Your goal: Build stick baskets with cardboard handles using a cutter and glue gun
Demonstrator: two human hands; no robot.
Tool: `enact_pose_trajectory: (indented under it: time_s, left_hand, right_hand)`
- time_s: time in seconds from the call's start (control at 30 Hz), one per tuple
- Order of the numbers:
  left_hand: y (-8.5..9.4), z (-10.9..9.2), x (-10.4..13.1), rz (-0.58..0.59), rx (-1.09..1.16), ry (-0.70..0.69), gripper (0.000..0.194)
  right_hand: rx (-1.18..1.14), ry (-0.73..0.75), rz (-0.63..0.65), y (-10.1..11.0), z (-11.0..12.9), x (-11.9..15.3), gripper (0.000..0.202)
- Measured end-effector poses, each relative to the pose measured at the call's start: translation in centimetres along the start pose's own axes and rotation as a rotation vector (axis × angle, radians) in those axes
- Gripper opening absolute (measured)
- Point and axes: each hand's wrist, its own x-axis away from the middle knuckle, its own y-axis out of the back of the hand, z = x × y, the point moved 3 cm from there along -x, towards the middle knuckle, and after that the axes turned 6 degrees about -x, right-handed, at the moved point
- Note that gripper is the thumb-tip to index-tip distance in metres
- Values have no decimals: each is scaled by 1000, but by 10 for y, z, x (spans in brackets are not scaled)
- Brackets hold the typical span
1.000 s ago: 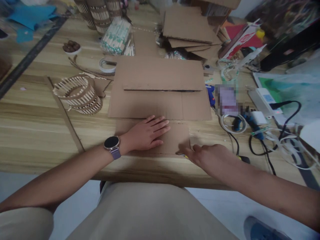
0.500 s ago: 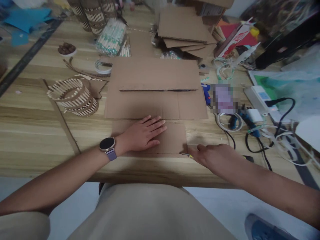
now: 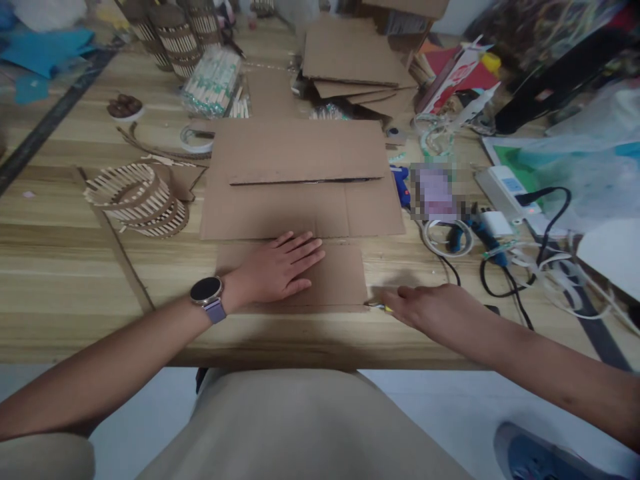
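Brown cardboard sheet [image 3: 340, 273] lies flat under splayed left fingers [image 3: 307, 263]; right fingers [image 3: 403, 307] clasp cutter [image 3: 388, 308].

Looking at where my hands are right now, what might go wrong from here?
Your left hand lies bare and flat on the small cardboard piece, while the blade of what looks like a yellow cutter in your right hand is by that piece's near right corner; a slip toward the left hand might cut it.
The piece appears to lie directly on the wooden table, so the blade might score the wood.
A black cord lies near your right forearm, which might snag it.
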Motion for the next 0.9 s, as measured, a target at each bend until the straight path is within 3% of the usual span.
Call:
enact_pose_trajectory:
  time_s: [0.2,0.5,0.6,0.7,0.9]
  left_hand:
    - [2,0,0,19,1,2,61]
    - [-1,-1,0,-30,10,3,60]
    - [-1,-2,-1,-27,-6,2,60]
    - [0,-2,-1,-31,-16,9,59]
    - [1,-3,0,-51,-14,7,57]
  right_hand:
    - [-94,56,-90,-9,-8,-1,21]
    - [-162,16,-115,-18,-30,18,26]
    - [-141,-20,-149,-3,-14,10,25]
    - [-142,35,-189,18,19,-11,20]
    - [-140,129,-150,47,72,-54,21]
